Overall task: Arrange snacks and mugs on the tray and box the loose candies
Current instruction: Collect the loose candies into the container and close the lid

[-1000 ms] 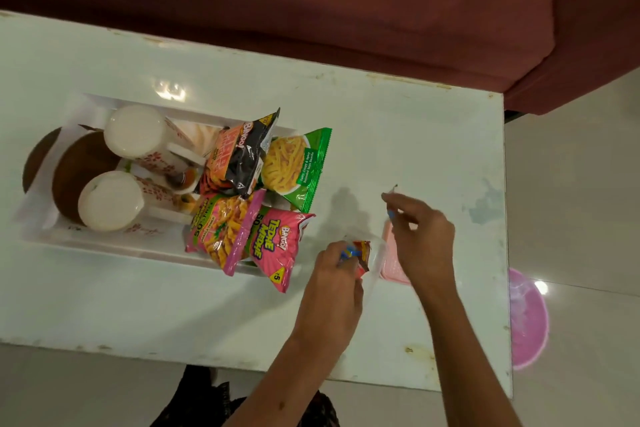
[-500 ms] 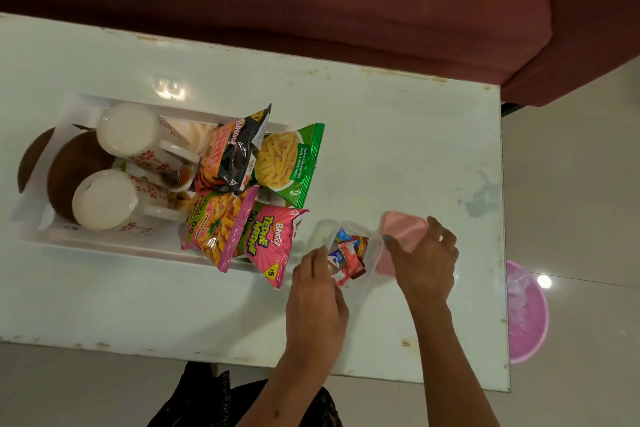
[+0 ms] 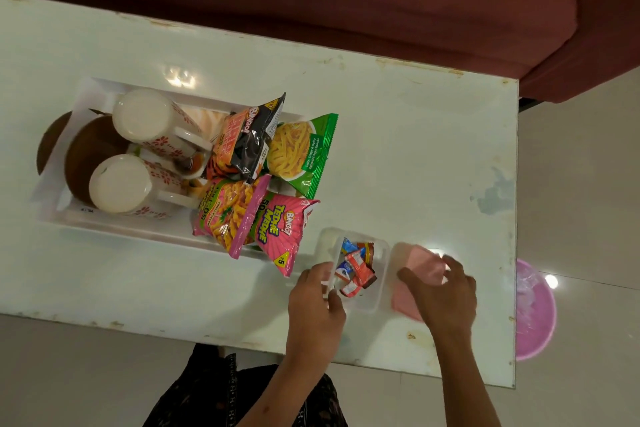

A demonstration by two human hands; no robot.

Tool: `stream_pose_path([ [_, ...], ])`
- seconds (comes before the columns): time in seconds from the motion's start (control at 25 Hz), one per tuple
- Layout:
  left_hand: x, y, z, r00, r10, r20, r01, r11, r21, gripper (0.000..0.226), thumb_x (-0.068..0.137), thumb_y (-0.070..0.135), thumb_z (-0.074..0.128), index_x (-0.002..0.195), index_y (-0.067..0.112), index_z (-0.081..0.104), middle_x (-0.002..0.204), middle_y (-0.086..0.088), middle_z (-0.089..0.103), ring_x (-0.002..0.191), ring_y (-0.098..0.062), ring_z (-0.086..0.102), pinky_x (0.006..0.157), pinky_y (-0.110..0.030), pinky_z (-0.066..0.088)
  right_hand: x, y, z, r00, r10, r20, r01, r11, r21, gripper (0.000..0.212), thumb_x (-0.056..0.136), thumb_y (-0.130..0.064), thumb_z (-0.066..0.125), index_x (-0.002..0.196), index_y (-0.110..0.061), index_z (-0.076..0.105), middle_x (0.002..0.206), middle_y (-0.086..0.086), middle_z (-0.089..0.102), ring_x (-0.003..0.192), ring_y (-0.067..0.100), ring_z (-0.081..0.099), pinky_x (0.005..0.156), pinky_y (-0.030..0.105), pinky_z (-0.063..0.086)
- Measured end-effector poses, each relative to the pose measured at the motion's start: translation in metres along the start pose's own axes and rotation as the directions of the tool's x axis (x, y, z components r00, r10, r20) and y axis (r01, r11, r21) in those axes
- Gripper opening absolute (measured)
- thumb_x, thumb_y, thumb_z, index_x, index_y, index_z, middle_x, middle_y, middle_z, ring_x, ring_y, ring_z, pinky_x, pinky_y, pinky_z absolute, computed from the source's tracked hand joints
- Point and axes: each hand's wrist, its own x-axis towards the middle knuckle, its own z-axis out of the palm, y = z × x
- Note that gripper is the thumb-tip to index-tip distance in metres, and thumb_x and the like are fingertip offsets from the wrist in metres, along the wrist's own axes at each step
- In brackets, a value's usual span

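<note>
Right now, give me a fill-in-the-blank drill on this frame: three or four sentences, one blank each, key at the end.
1. The right hand rests on the pink ____, beside the clear box.
2. The wrapped candies lie inside the clear ____.
3. Two mugs lie on the white ____ with the snack packets.
4. The left hand grips the box's ____ wall.

Missing words: lid; box; tray; left

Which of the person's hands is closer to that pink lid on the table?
The right hand: its fingers rest on the pink lid. The left hand is farther off, on the other side of the clear candy box, holding that box's near edge.
</note>
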Motion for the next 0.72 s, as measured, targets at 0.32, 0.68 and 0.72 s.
stream_pose_path([
  [0.32,-0.017,-0.016,-0.004,0.999,-0.035,0.018,0.037,0.996,-0.080,0.036,0.082,-0.003,0.057,0.113,0.014,0.061,0.094,-0.002,0.056,0.077,-0.009,0.060,0.062,-0.006,0.048,-0.065,-0.009,0.009,0.984,-0.163,0.078,0.157,0.984,0.079,0.083,0.058,-0.041,0.082,0.131,-0.034,0.043,0.117,0.000,0.047,0.102,0.022,0.057,0.070,0.029,0.048],
  [0.68,-0.021,-0.018,-0.009,1.000,0.003,0.017,-0.002,1.000,-0.024,0.041,0.082,-0.008,0.049,0.112,0.016,0.062,0.100,-0.007,0.061,0.086,-0.015,0.062,0.075,-0.026,0.054,-0.084,-0.026,0.044,0.944,-0.331,-0.015,0.321,0.923,-0.212,0.076,0.068,-0.048,0.074,0.132,-0.030,0.038,0.126,0.000,0.046,0.114,0.024,0.050,0.066,0.029,0.042],
  [0.72,-0.022,-0.017,-0.009,1.000,0.002,0.028,-0.001,1.000,-0.031,0.043,0.081,-0.007,0.051,0.115,0.017,0.059,0.102,-0.006,0.060,0.087,-0.014,0.063,0.077,-0.028,0.055,-0.084,-0.026,0.044,0.945,-0.328,0.006,0.323,0.926,-0.198,0.074,0.070,-0.046,0.073,0.133,-0.030,0.037,0.127,0.000,0.045,0.114,0.024,0.049,0.067,0.029,0.043],
])
